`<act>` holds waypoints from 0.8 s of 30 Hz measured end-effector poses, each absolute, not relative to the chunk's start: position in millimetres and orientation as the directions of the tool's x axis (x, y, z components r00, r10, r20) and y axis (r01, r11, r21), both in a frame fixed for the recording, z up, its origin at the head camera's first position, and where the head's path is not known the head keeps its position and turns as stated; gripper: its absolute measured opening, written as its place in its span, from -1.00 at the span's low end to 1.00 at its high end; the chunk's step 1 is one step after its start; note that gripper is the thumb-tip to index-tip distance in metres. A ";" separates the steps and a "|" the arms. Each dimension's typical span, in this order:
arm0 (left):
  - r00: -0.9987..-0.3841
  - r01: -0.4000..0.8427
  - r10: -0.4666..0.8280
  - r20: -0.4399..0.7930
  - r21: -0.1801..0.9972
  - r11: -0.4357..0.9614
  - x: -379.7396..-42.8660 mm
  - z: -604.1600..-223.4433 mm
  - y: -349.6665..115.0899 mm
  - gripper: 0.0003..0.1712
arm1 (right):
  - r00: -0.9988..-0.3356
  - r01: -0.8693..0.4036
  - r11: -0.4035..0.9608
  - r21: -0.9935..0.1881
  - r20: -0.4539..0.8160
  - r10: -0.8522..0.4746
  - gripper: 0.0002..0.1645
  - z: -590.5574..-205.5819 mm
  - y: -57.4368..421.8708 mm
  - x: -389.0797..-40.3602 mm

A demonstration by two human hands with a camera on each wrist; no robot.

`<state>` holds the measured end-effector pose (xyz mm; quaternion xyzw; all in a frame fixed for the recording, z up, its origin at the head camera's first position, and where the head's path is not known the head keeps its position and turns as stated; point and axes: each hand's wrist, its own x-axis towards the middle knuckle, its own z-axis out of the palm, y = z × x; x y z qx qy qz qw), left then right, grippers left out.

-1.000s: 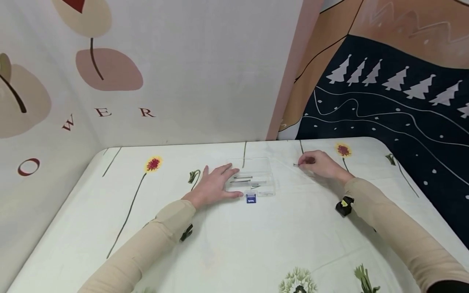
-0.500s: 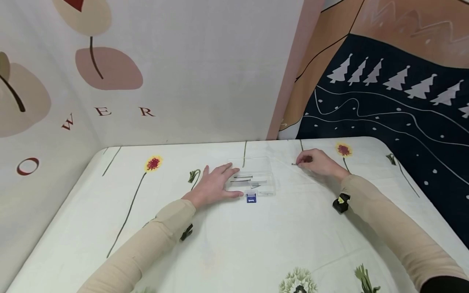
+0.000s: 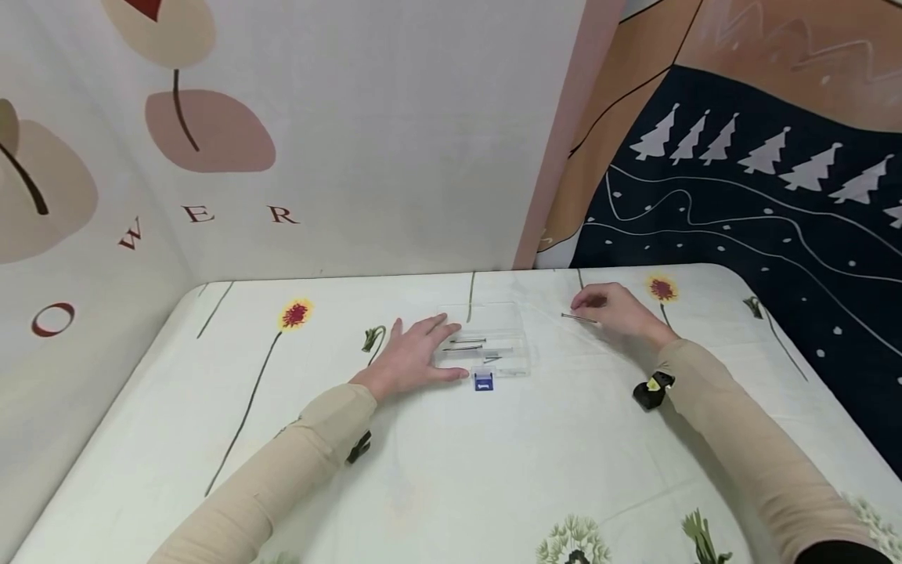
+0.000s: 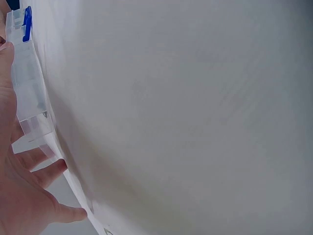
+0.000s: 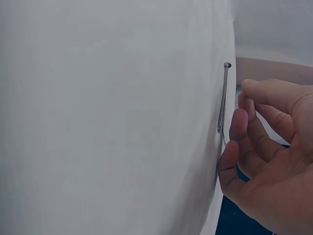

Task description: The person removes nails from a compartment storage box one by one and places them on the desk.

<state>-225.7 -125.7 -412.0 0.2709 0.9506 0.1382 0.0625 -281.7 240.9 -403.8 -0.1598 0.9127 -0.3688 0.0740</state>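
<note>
right hand (image 3: 618, 310) has released the nail (image 5: 223, 98), fingers loosely curled, empty; left hand (image 3: 409, 360) spread. nail likely light, stiff, slippery: pinch mid-shank.

The cloth (image 3: 423, 486) is white, printed with yellow flowers red at the centre, thin green stems and a pale green dandelion; the box (image 4: 28, 78) is clear and colourless, its latch (image 3: 483, 381) deep blue with a white mark; the nails (image 5: 224, 93) are dull grey; the sleeves (image 3: 282, 470) plain beige; the backdrop (image 3: 395, 141) off-white, with beige and dusty-pink blobs and dark red letters; the hanging (image 3: 775, 254) navy with white trees, brown above.
</note>
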 end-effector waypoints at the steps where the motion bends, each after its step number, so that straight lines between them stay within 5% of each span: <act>1: -0.845 0.497 0.532 -0.044 0.297 0.815 -225.8 -412.1 -125.6 -0.02 | -0.939 -0.230 0.674 -0.702 -0.021 -0.343 -0.85 -403.0 240.3 -281.1; 24: -0.842 0.498 0.537 -0.051 0.306 0.811 -225.9 -411.1 -125.7 -0.02 | -0.931 -0.201 0.540 -0.817 -0.013 -0.365 -0.81 -398.8 197.5 -270.8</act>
